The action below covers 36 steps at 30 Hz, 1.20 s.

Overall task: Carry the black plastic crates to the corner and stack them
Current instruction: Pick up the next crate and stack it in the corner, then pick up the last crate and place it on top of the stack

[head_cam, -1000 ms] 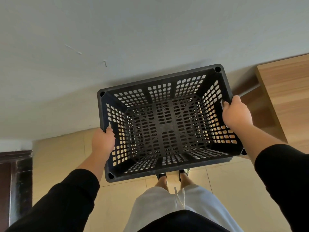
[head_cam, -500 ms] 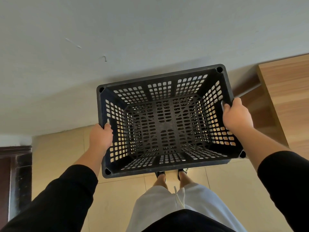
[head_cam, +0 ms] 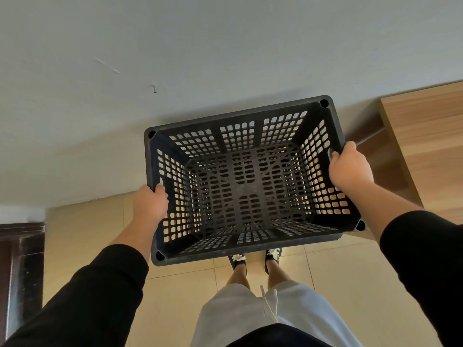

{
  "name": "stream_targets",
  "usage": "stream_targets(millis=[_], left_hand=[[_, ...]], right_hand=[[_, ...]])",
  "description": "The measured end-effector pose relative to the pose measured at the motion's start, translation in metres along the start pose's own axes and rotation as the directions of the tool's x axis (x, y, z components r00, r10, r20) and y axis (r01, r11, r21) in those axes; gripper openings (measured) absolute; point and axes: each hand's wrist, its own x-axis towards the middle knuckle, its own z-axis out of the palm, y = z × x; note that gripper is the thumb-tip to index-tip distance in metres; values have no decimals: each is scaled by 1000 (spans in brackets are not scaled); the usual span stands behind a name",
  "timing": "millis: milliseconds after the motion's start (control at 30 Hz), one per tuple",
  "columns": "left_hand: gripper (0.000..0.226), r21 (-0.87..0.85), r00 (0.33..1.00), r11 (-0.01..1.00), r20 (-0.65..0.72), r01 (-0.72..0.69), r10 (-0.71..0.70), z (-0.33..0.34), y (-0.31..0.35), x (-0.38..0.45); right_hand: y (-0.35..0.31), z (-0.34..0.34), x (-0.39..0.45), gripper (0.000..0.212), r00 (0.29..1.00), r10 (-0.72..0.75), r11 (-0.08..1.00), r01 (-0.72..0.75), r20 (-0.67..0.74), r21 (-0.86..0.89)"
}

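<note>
The person wears long black sleeves (head_cam: 100,291) pushed up the forearms, light grey shorts (head_cam: 250,314) with a white drawstring (head_cam: 269,303), and dark shoes (head_cam: 238,262) with pale laces.

We see a black crate (head_cam: 246,186) with a grid of small holes between our hands, black sleeves (head_cam: 100,291) behind them, beige floor tiles (head_cam: 350,284) below, a light wood-grain surface (head_cam: 431,136) right of the right hand (head_cam: 349,169)

I see the crate (head_cam: 246,181) at frame centre, my left hand (head_cam: 149,205) on its left rim, my right hand (head_cam: 349,169) on its right rim. The wall (head_cam: 200,58) fills the top, a table (head_cam: 431,136) sits right, the floor (head_cam: 82,234) lies below.
</note>
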Motion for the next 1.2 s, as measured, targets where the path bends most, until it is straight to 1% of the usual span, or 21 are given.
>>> stream_targets(millis=[100, 167, 267, 300, 367, 433, 467, 567, 633, 767, 867, 1000, 1100, 1200], left_hand=[[36, 31, 1000, 999, 23, 20, -21, -3, 3, 0], [41, 129, 998, 991, 62, 24, -32, -11, 7, -1], [52, 300, 995, 954, 92, 4, -33, -23, 18, -15], [59, 361, 997, 932, 70, -41, 17, -25, 20, -20], [72, 507, 979, 842, 23, -185, 201, -26, 22, -36], [75, 582, 924, 739, 58, -339, 379, -22, 28, -55], [74, 583, 900, 706, 108, -402, 423, -19, 32, -64], [64, 515, 821, 642, 303, -568, 484, -1, 45, -83], [58, 467, 745, 580, 419, -667, 519, 11, 55, -95], [52, 393, 581, 428, 582, -814, 569, 31, 75, -118], [50, 346, 464, 309, 673, -886, 577, 41, 83, -139], [51, 271, 322, 175, 744, -946, 586, 50, 92, -177], [51, 214, 204, 55, 778, -975, 594, 60, 99, -214], [52, 155, 93, -55, 802, -986, 590, 74, 100, -258]], right_hand=[[-1, -2, 3, 39, 1000, 1, 1000, -1, 17, -5], [-1, -6, 4, 41, 998, 9, 1000, -9, 64, -6], [0, -15, -1, 53, 988, 24, 1000, -25, 155, 8], [1, -17, -5, 57, 987, 26, 1000, -28, 160, 6], [6, -22, -16, 63, 989, 25, 1000, -24, 145, -9], [12, -26, -30, 68, 991, 25, 1000, -25, 134, -3], [17, -28, -39, 70, 991, 29, 1000, -29, 132, 3], [34, -33, -69, 69, 990, 74, 997, -77, 121, 18], [44, -35, -94, 67, 988, 117, 992, -122, 98, 41], [59, -30, -150, 65, 980, 196, 970, -200, 46, 140], [71, -20, -196, 63, 967, 253, 947, -250, 10, 203], [100, -8, -259, 62, 940, 339, 902, -312, -42, 298], [132, 2, -302, 59, 896, 432, 849, -364, -106, 383], [168, 11, -342, 57, 839, 528, 779, -420, -127, 465]])
